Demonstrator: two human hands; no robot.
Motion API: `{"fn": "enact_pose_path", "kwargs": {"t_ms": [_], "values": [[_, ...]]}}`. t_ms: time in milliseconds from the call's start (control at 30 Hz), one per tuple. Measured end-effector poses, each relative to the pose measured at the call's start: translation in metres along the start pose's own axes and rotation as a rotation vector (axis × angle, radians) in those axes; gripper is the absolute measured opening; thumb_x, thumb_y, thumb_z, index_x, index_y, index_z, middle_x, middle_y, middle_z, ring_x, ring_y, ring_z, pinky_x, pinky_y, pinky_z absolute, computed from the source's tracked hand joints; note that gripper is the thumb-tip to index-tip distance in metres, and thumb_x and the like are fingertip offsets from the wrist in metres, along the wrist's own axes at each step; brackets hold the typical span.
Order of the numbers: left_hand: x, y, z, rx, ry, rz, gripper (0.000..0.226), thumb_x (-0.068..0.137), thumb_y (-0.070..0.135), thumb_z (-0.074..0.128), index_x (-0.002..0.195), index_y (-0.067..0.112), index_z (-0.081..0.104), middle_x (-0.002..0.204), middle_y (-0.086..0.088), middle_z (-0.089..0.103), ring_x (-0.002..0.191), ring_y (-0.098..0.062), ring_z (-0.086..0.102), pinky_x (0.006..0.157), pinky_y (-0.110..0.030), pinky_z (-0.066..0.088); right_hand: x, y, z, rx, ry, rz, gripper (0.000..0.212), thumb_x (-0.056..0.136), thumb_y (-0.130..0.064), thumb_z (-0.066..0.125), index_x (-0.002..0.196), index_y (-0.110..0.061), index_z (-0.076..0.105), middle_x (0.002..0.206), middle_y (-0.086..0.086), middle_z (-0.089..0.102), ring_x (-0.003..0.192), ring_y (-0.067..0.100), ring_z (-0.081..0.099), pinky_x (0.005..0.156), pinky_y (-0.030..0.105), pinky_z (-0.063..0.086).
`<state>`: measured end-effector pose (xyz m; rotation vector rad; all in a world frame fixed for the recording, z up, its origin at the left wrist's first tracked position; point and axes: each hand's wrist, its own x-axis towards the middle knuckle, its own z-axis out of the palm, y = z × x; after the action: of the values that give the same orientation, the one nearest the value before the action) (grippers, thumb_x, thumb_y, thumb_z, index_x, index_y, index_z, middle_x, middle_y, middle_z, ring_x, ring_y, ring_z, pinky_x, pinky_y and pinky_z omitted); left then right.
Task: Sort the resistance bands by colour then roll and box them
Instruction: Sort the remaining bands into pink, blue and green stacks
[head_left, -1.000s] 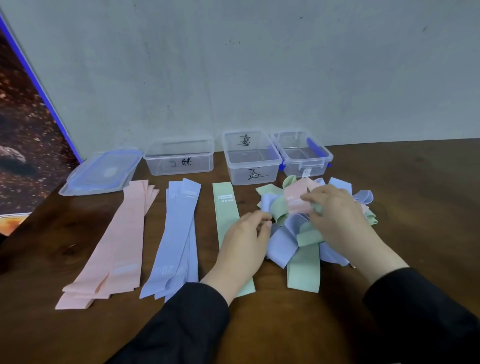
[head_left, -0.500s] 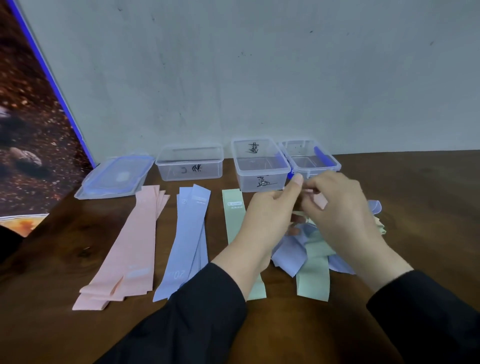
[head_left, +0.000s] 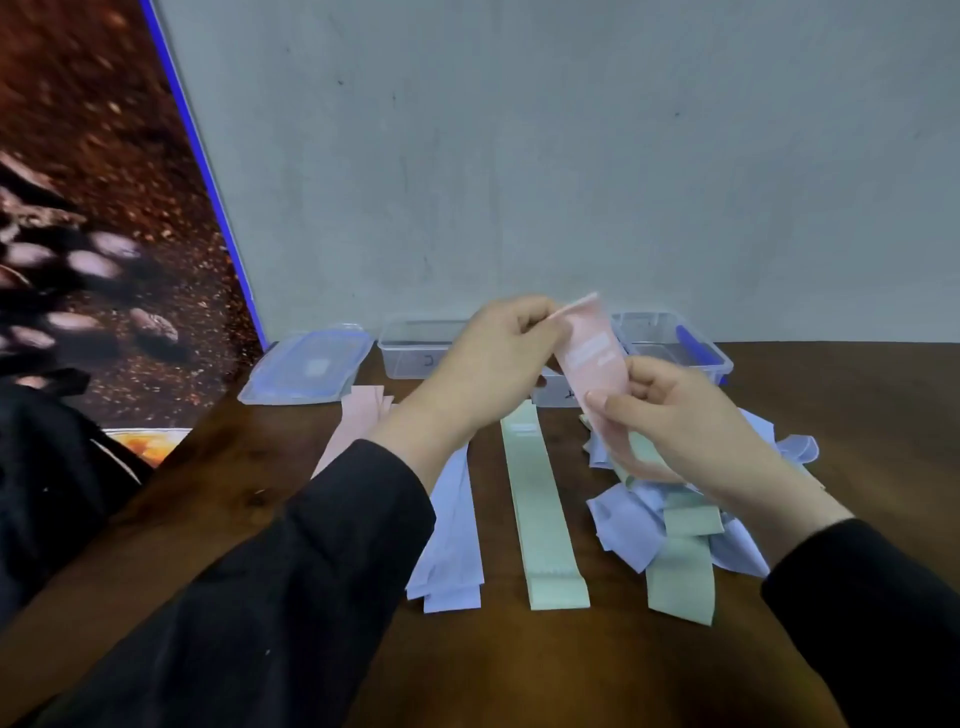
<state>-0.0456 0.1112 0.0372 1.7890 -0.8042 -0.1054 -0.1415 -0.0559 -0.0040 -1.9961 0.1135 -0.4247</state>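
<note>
Matt stretchy pink band (head_left: 597, 364), clear glossy plastic boxes (head_left: 675, 343), dark polished wooden table (head_left: 857, 415)

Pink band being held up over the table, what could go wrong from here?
1. The pink band trails down into the unsorted pile; lifting further may drag blue or green bands along.
2. The left hand pinches only its top edge and the right hand holds it lower, so either grip might slip.
3. The left sleeve covers the pink row and could scuff it.
</note>
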Motion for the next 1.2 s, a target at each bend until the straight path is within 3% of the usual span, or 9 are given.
{"fn": "enact_pose_path", "kwargs": {"t_ms": [267,400,500,633,833,967,1067,1133,1200], "values": [[0.010,0.011,-0.108,0.107,0.342,0.082,0.020,0.096,0.019,0.057,0.079,0.016,0.068,0.066,0.003,0.064,0.063,-0.012,0.057,0.059,-0.028,0.042,0.016,-0.027,0.076,0.447,-0.165,0.053,0.039,0.095,-0.025,0.064,0.091,0.012,0.056,0.086,0.016,0.063,0.082,0.023,0.059,0.084,0.045,0.058],[0.007,-0.004,-0.149,0.171,0.459,-0.007,0.021,0.096,0.019,0.060,0.076,0.016,0.067,0.059,0.003,0.048,0.057,-0.015,0.039,0.050,-0.024,0.028,0.014,-0.037,0.133,0.361,-0.256,0.057,0.018,0.102,-0.026,0.059,0.093,-0.013,0.068,0.083,0.005,0.072,0.073,0.013,0.062,0.072,0.036,0.050],[0.004,-0.023,-0.172,0.166,0.473,-0.086,0.016,0.095,0.017,0.060,0.085,0.009,0.070,0.061,0.001,0.054,0.048,-0.015,0.046,0.049,-0.025,0.036,0.011,-0.033,0.172,0.355,-0.291,0.096,0.013,0.103,-0.022,0.057,0.105,-0.016,0.068,0.093,0.015,0.072,0.078,0.021,0.065,0.079,0.040,0.058],[-0.001,-0.052,-0.184,0.202,0.428,-0.144,0.013,0.096,0.017,0.061,0.090,0.011,0.071,0.073,0.001,0.064,0.049,-0.012,0.056,0.051,-0.027,0.048,0.007,-0.027,0.210,0.240,-0.290,0.152,0.015,0.104,-0.029,0.051,0.104,-0.025,0.065,0.109,-0.007,0.069,0.103,0.011,0.064,0.090,0.032,0.052],[0.007,-0.078,-0.198,0.176,0.471,-0.146,0.013,0.095,0.014,0.060,0.090,0.010,0.071,0.082,-0.006,0.068,0.055,-0.012,0.059,0.052,-0.029,0.049,0.011,-0.020,0.234,0.325,-0.276,0.258,0.014,0.105,-0.036,0.048,0.108,-0.037,0.062,0.108,-0.014,0.069,0.105,0.010,0.066,0.093,0.042,0.058],[0.020,-0.093,-0.206,0.172,0.481,-0.163,0.014,0.096,0.012,0.059,0.089,0.012,0.070,0.079,-0.004,0.066,0.054,-0.012,0.059,0.052,-0.027,0.050,0.010,-0.016,0.237,0.200,-0.362,0.261,0.026,0.101,-0.031,0.059,0.122,-0.043,0.052,0.111,-0.026,0.065,0.099,0.000,0.065,0.073,0.018,0.055],[0.033,-0.114,-0.205,0.215,0.438,-0.222,0.012,0.095,0.011,0.059,0.094,0.012,0.070,0.080,-0.005,0.067,0.054,-0.012,0.059,0.055,-0.028,0.050,0.010,-0.015,0.238,0.093,-0.394,0.241,0.038,0.100,-0.028,0.063,0.133,-0.042,0.048,0.122,-0.022,0.062,0.108,0.003,0.062,0.077,0.018,0.055],[0.041,-0.131,-0.200,0.275,0.362,-0.298,0.019,0.094,0.011,0.056,0.106,0.014,0.071,0.093,-0.008,0.072,0.066,-0.016,0.066,0.064,-0.032,0.055,0.009,-0.015,0.240,-0.116,-0.416,0.190,0.038,0.100,-0.029,0.062,0.136,-0.036,0.051,0.123,-0.014,0.065,0.110,0.010,0.063,0.083,0.023,0.056],[0.041,-0.145,-0.189,0.381,0.255,-0.370,0.037,0.095,0.011,0.055,0.130,0.018,0.063,0.116,-0.007,0.069,0.093,-0.022,0.069,0.080,-0.031,0.054,0.007,-0.017,0.240,-0.527,-0.436,0.080,0.024,0.099,-0.034,0.059,0.121,-0.025,0.057,0.103,-0.004,0.066,0.097,0.016,0.065,0.070,0.021,0.050]]}}
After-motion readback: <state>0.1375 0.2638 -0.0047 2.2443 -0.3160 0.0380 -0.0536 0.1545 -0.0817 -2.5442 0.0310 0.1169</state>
